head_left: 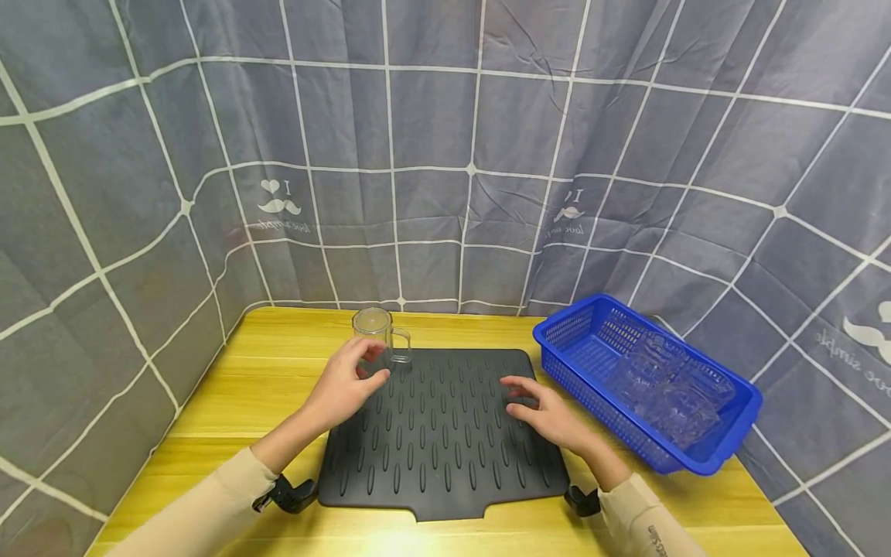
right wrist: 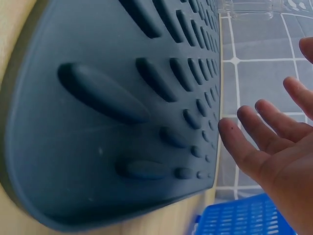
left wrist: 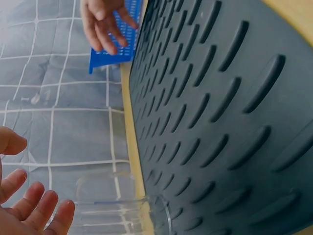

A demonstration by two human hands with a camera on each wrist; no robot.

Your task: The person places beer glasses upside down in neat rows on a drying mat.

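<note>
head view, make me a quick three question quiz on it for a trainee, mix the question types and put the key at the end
1. What does the blue basket hold?
2. True or false: the right hand grips something.
3. Which is nearest the glass mug? a) the blue basket b) the left hand c) the right hand

Key:
1. Clear glassware
2. False; the right hand is empty
3. b

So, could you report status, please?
Left hand, right hand: relaxed, empty. Clear glass handled mug at far left corner of black ridged mat. No obstruction seen.

There's one mat (head_left: 445, 433), one mug (head_left: 372, 325) and one basket (head_left: 597, 404) holding several glasses (head_left: 685, 414).
</note>
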